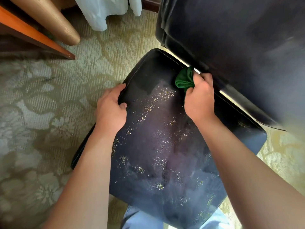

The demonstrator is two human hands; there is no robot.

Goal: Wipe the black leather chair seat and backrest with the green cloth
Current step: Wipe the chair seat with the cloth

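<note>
The black leather chair seat (158, 146) fills the middle of the view, speckled with yellowish crumbs and dusty smears. Its backrest (231, 38) rises at the upper right. My right hand (199, 98) grips the bunched green cloth (184, 79) and presses it on the seat's far part, close to the gap under the backrest. My left hand (112, 106) clasps the seat's left edge, thumb on top and fingers curled over the seam.
A patterned beige carpet (41, 113) surrounds the chair. A table edge with an orange strip (33, 35) and a tan cone-shaped leg (54, 22) stand at the upper left. A white plastic bag (102, 12) lies at the top. My blue trousers (142, 219) show below.
</note>
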